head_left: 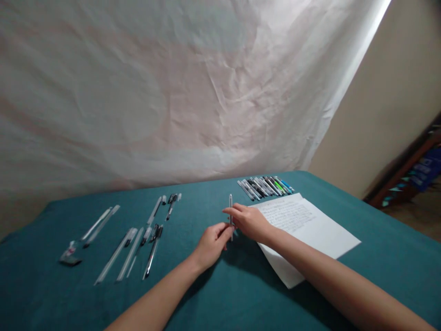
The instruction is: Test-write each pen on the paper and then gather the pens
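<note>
Left hand (211,244) and right hand (253,223) pinch one near-upright pen (230,201) between them. Risk: slack fingertips could drop it onto the surface (241,299) below or the paper (327,234) beside right hand.

A wall (389,92) and table (200,202) show a room.

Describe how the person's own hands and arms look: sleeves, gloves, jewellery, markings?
The left hand and right hand are ungloved. The left forearm and right forearm are bare to the picture's edge, slim and tapering toward the wrists, with no sleeve, watch, bracelet or cable visible. Fine marks or nail details are too small to tell.
</note>
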Demonstrator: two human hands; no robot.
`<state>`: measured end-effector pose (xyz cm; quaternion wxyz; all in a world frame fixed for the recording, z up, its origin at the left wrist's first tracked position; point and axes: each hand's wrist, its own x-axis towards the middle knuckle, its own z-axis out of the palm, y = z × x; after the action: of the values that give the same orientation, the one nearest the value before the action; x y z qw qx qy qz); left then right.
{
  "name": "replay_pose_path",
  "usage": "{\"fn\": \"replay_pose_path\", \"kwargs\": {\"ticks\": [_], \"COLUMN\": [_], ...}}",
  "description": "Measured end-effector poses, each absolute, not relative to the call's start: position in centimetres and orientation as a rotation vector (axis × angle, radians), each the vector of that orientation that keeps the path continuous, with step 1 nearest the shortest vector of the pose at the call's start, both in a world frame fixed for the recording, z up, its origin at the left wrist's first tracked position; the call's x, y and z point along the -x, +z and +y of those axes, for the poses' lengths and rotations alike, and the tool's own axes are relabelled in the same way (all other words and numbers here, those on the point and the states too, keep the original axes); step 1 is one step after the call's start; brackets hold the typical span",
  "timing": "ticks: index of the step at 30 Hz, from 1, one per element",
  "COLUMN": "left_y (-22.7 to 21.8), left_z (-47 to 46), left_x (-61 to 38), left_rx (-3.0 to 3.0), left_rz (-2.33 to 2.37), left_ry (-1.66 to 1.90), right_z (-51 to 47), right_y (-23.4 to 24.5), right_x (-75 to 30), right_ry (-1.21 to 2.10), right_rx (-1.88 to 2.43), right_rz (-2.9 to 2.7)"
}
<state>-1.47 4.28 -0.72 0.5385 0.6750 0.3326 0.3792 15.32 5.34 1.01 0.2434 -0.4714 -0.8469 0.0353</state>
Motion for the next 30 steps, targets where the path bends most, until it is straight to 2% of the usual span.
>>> {"fn": "replay_pose_path", "kwargs": {"ticks": [4, 8, 11, 19, 30], "left_y": [0.4, 0.7, 0.3, -0.2, 0.1], "left_z": [3.1, 2.0, 1.6, 1.6, 1.5], "left_x": [1.2, 0.9, 0.6, 0.3, -0.1], "left_rx": [-1.945, -2.352, -2.487, -2.57, -2.802], "left_rz": [0.707, 0.533, 0.453, 0.398, 0.435], "left_ry": [0.854, 0.54, 0.364, 0.282, 0.031], "right_z": [6.0, 5.6, 3.8, -1.4, -2.4], "right_y": [2.2, 2.3, 1.1, -1.7, -3.8], "right_x": [-17.5, -21.3, -24.0, -28.8, -30.1], "right_ry": [0.253, 0.575, 0.664, 0.735, 0.545], "right_rx": [1.272, 1.263, 1.329, 1.497, 1.585], "right_rz": [-1.998, -1.704, -1.586, -1.502, -1.539]}}
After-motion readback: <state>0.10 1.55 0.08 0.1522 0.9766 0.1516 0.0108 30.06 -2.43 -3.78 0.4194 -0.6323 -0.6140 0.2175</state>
